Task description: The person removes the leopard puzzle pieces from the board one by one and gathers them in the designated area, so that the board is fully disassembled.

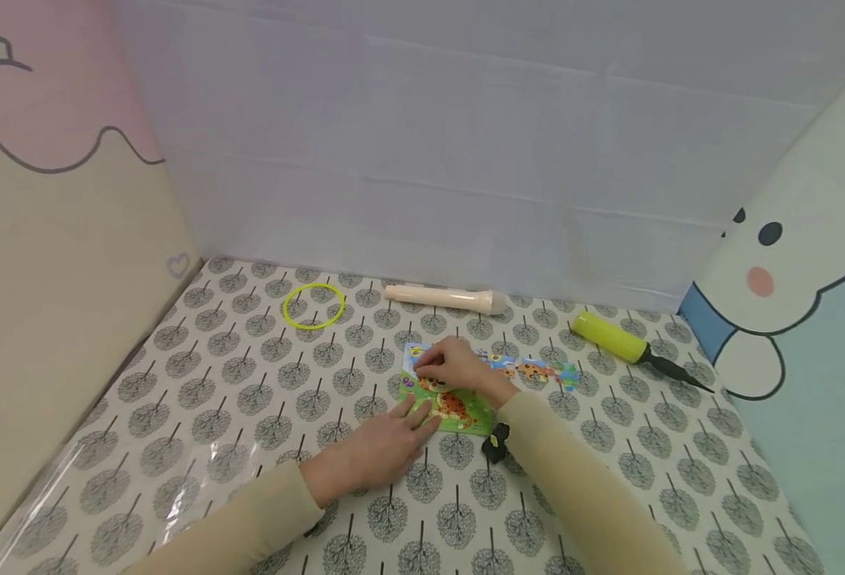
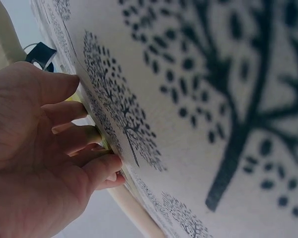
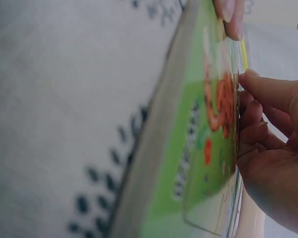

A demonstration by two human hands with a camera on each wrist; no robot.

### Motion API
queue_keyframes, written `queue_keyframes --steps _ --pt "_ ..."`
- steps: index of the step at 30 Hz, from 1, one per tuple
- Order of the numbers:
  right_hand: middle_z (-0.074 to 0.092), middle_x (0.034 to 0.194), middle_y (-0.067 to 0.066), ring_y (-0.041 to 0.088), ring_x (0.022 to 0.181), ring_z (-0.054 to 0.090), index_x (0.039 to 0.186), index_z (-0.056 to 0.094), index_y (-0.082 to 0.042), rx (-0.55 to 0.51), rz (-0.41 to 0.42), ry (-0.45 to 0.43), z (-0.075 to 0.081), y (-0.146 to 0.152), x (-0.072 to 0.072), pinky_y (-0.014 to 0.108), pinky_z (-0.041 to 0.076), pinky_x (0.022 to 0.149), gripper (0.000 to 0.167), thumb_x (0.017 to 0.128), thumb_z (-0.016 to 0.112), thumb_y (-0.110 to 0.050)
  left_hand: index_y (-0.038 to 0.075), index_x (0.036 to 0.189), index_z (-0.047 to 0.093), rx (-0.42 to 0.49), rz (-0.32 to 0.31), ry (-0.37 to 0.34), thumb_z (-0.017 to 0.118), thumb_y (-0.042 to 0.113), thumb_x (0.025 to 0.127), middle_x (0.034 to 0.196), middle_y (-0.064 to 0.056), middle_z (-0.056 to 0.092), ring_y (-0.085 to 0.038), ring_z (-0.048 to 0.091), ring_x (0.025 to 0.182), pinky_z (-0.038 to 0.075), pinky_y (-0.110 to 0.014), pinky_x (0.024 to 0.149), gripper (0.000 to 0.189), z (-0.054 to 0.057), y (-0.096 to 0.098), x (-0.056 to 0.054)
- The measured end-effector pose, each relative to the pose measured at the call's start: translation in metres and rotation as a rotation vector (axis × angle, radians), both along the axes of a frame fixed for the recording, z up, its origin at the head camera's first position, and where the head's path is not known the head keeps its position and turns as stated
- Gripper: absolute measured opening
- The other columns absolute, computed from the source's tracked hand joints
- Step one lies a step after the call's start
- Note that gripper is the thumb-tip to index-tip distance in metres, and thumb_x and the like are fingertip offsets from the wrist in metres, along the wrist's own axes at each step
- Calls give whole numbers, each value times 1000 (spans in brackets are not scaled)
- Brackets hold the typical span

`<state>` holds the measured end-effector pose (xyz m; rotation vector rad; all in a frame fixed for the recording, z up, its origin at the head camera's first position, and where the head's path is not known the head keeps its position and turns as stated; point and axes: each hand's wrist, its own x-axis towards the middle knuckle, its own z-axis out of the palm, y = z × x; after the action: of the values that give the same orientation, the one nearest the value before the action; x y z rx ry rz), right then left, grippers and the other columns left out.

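A green and blue jigsaw puzzle board with a spotted cartoon animal lies flat on the patterned tablecloth. My left hand rests its fingertips on the board's lower left, fingers fairly straight; its palm shows in the left wrist view. Over the upper part, my right hand has curled fingers and pinches with thumb and fingertips at the board's surface. What lies between them, seemingly a puzzle piece, is almost wholly hidden. In the right wrist view, the right hand touches the board. Several joined puzzle pieces lie to the right.
Near the back wall lie a yellow-green ring and a cream flashlight-shaped tube. A lime-green hand pump with a black nozzle lies at the right. Close to the right sleeve is a small black object.
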<state>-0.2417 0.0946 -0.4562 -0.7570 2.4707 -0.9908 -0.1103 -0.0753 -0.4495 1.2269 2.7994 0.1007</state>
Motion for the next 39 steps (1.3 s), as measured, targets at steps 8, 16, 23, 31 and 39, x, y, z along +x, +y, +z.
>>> queue_keyframes --steps 8,16,23,31,39 --pt "67 85 -6 10 76 62 97 74 -11 0 -22 -54 2 0 -1 26 52 67 12 90 69 -18 7 145 40 -15 1 -23 52 28 99 149 -18 33 -39 29 135 35 -43 104 52 2 1 0" --pt "66 84 -4 12 76 60 96 73 -10 -20 -13 -47 3 0 -2 28 51 67 11 91 67 -18 8 146 39 -15 11 -28 52 29 99 150 -17 32 -38 28 136 37 -42 102 53 2 0 -1" --pt "65 82 -5 13 72 59 94 72 -11 -10 -1 -28 3 1 -2 29 49 65 8 91 68 -17 8 146 39 -6 10 -38 51 29 99 150 -16 31 -38 27 136 37 -43 102 52 2 0 -1" --pt "65 80 -4 13 70 60 94 70 -10 -50 15 -35 1 5 -1 29 50 65 8 91 67 -16 10 147 39 -7 18 -56 51 30 99 151 -15 29 -38 26 136 38 -42 101 53 1 2 0" --pt "67 84 -3 15 74 63 95 71 -8 -122 13 -60 -2 7 -2 30 53 67 9 92 66 -15 11 147 37 -35 40 -89 52 30 99 152 -14 28 -38 26 137 38 -43 101 54 5 3 -1"
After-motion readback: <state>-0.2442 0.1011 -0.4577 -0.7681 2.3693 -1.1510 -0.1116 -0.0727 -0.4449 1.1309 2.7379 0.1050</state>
